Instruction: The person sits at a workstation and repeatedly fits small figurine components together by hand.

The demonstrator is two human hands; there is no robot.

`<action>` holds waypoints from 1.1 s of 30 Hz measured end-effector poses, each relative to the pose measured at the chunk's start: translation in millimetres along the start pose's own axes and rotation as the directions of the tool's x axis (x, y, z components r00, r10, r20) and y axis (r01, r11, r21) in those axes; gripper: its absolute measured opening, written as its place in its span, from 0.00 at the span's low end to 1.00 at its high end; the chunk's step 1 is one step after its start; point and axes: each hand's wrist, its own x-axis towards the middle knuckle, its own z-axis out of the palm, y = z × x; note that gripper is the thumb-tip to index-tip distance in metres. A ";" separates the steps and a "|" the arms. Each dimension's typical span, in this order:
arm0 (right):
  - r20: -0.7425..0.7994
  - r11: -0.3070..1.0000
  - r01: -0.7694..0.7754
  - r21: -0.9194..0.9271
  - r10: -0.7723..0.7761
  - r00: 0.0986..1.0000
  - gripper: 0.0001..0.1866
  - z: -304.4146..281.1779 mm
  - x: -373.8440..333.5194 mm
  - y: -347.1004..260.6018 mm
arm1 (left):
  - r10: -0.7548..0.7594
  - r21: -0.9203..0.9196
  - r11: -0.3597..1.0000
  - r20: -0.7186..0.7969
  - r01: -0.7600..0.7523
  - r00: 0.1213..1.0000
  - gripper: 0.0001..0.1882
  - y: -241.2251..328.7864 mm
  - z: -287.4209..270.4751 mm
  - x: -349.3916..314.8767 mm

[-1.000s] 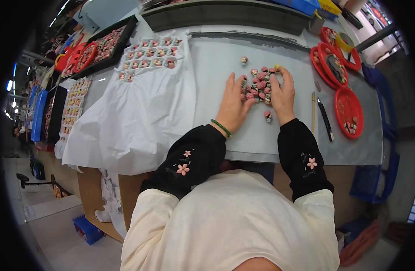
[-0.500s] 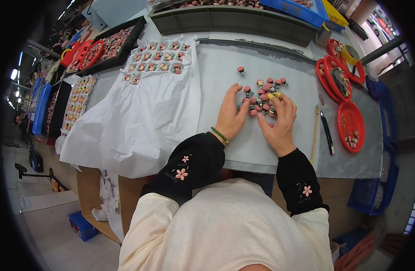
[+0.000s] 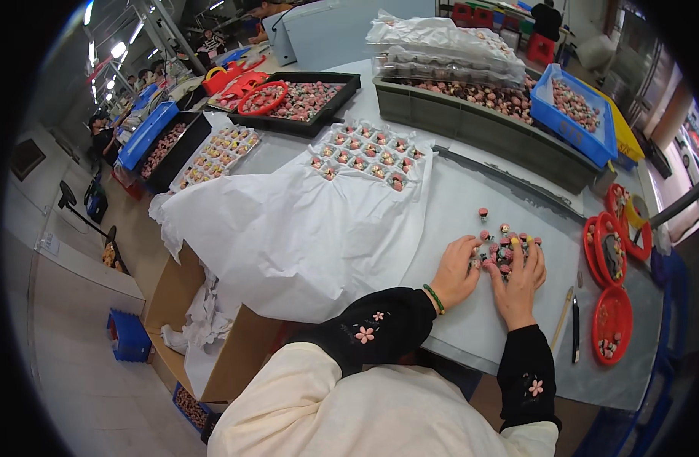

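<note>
On the white-covered work surface lies a pile of small figurines (image 3: 505,257) with round pink tops and pale or grey-green lower parts. My left hand (image 3: 456,270) rests along the pile's left side, fingers extended and slightly curved against it. Over the right side spreads my right hand (image 3: 520,283), with yellow covers on two fingertips touching the pile. Neither hand grips a figurine that I can see, though the fingers hide part of the heap. A single figurine (image 3: 483,213) stands apart, beyond the pile. To the left, a white-lined compartment tray (image 3: 342,169) holds several similar figurines in its cells.
White paper (image 3: 288,244) drapes over the table's left part. Right of my hands lie a wooden stick (image 3: 563,316), a black pen-like tool (image 3: 576,329) and a red dish (image 3: 611,312). Behind stand a long grey-green bin (image 3: 479,122), a blue crate (image 3: 566,133) and a black tray (image 3: 342,90).
The view has swung up and to the left, so the table sits lower and farther right. My hands have closed in around the pile, which looks more tightly gathered.
</note>
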 end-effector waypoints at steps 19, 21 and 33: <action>0.373 1.000 0.013 0.011 -0.016 0.928 0.09 55.7 85.4 10.1 | 0.063 0.128 0.990 -0.026 -0.059 0.998 0.15 -5.6 3.1 0.9; 0.209 0.997 0.079 0.022 -0.082 0.974 0.06 56.5 76.3 17.3 | 0.060 0.130 0.990 -0.027 -0.056 0.998 0.14 -7.3 1.5 1.0; -0.152 0.838 0.033 0.545 0.060 0.986 0.11 -3.1 10.9 -28.8 | 0.037 0.117 0.993 -0.028 -0.033 0.999 0.13 -5.0 6.2 6.6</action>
